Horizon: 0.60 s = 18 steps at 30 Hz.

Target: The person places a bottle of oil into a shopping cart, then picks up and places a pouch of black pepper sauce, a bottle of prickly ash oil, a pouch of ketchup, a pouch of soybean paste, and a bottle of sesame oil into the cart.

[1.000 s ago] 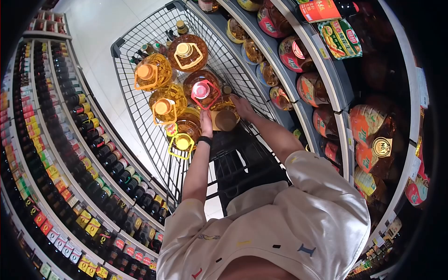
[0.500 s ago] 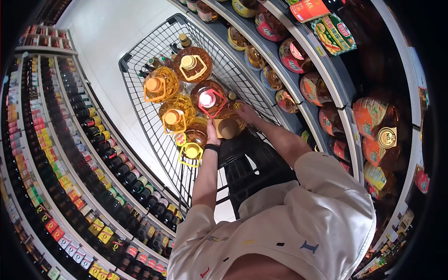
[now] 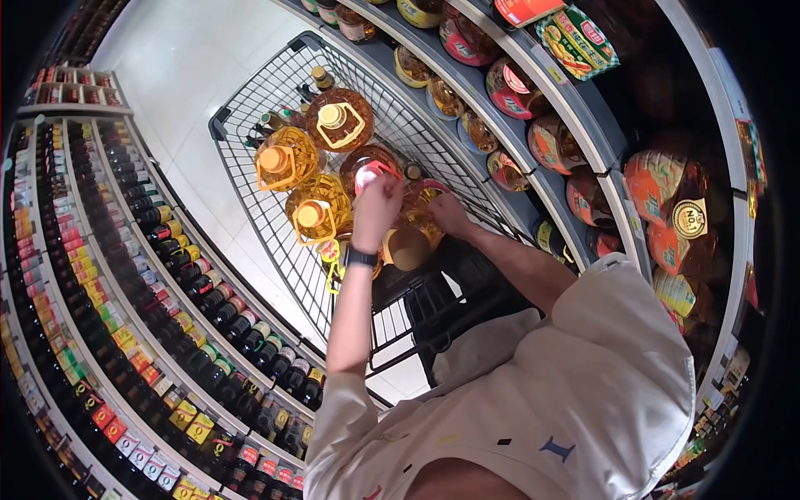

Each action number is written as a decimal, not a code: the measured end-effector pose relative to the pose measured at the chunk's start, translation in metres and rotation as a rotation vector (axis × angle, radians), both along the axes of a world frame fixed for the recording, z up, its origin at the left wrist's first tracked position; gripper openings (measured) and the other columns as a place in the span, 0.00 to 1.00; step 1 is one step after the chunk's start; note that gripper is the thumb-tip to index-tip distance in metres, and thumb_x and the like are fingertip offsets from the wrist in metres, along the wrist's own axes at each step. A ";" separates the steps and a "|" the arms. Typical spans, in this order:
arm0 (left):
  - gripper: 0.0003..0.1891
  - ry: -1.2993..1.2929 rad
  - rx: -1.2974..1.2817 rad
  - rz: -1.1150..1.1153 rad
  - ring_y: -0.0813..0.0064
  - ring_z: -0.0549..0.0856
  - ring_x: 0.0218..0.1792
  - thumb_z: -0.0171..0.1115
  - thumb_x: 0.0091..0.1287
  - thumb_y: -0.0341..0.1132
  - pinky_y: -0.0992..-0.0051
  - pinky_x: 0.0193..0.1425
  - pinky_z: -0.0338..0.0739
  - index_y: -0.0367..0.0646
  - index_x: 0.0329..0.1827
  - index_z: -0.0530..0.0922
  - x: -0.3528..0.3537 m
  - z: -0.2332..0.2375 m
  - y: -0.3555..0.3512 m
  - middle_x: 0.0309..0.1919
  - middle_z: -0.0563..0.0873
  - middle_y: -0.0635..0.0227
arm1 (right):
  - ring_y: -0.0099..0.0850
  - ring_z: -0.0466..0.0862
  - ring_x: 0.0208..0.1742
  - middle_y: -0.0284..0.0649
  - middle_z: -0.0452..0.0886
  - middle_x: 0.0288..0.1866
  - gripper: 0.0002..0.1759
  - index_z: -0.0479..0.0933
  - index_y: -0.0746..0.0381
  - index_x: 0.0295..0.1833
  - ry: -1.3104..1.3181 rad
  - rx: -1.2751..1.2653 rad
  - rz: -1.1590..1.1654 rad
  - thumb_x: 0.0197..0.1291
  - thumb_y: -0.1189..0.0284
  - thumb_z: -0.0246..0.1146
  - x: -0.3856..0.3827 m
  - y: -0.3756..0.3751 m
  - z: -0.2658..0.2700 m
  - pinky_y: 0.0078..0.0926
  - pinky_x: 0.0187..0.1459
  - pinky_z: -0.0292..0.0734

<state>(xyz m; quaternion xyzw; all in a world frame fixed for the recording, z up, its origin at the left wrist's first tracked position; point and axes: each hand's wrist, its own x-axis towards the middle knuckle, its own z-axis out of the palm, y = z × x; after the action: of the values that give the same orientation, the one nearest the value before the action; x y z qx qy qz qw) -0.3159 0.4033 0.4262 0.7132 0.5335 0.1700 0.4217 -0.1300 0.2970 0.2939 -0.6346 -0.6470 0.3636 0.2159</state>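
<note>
A wire shopping cart (image 3: 250, 200) holds several large jugs of amber cooking oil. My left hand (image 3: 377, 212), a black band at its wrist, is closed at the top of a red-handled oil jug (image 3: 363, 158), partly covering its cap. My right hand (image 3: 452, 215) has its fingers curled against the side of another oil jug (image 3: 429, 229), near the cart's right wall. A round brown piece (image 3: 406, 248) shows at this jug's near end. Orange-capped oil jugs (image 3: 312, 215) stand left of my hands, and a cream-capped oil jug (image 3: 332, 125) is farther off.
Small bottles (image 3: 271, 123) stand at the cart's far end. Shelves of oil jugs (image 3: 550, 142) run close along the right. On the left, a long shelf holds rows of dark sauce bottles (image 3: 237, 300). Pale floor tiles (image 3: 175, 75) lie between the shelves.
My left hand has moved up and away from the brown round end to the red-handled jug's top. My right hand has shifted slightly nearer and stays beside the same jug.
</note>
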 end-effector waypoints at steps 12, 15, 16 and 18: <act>0.23 0.794 -0.020 -0.895 0.56 0.87 0.53 0.68 0.59 0.38 0.61 0.55 0.82 0.41 0.57 0.79 0.106 -0.141 0.027 0.50 0.88 0.55 | 0.51 0.77 0.32 0.46 0.77 0.22 0.12 0.74 0.63 0.19 0.129 0.302 -0.113 0.52 0.71 0.59 0.001 -0.057 0.138 0.47 0.38 0.68; 0.19 0.700 0.089 -0.968 0.57 0.86 0.55 0.68 0.60 0.39 0.61 0.56 0.82 0.43 0.54 0.81 0.110 -0.215 0.023 0.51 0.87 0.54 | 0.50 0.76 0.32 0.45 0.76 0.23 0.09 0.74 0.62 0.19 0.245 0.145 -0.286 0.49 0.73 0.59 0.002 -0.057 0.177 0.45 0.37 0.67; 0.15 0.719 0.018 -1.082 0.56 0.86 0.55 0.65 0.63 0.39 0.61 0.56 0.82 0.43 0.49 0.83 0.114 -0.203 0.035 0.49 0.87 0.55 | 0.49 0.76 0.31 0.44 0.75 0.22 0.09 0.74 0.62 0.19 0.185 0.168 -0.254 0.49 0.73 0.59 0.007 -0.058 0.186 0.44 0.37 0.67; 0.14 0.673 0.065 -1.141 0.56 0.86 0.54 0.64 0.63 0.40 0.60 0.56 0.82 0.44 0.49 0.83 0.105 -0.187 0.028 0.49 0.87 0.55 | 0.47 0.76 0.31 0.43 0.75 0.22 0.09 0.74 0.63 0.20 0.118 0.162 -0.214 0.49 0.74 0.58 0.013 -0.063 0.205 0.42 0.37 0.67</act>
<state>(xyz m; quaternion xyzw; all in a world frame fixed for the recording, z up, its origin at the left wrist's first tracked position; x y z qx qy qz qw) -0.2110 0.4314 0.2393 0.9104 0.1694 -0.2961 0.2341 -0.1166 0.2339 0.4987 -0.6578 -0.5891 0.3217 0.3416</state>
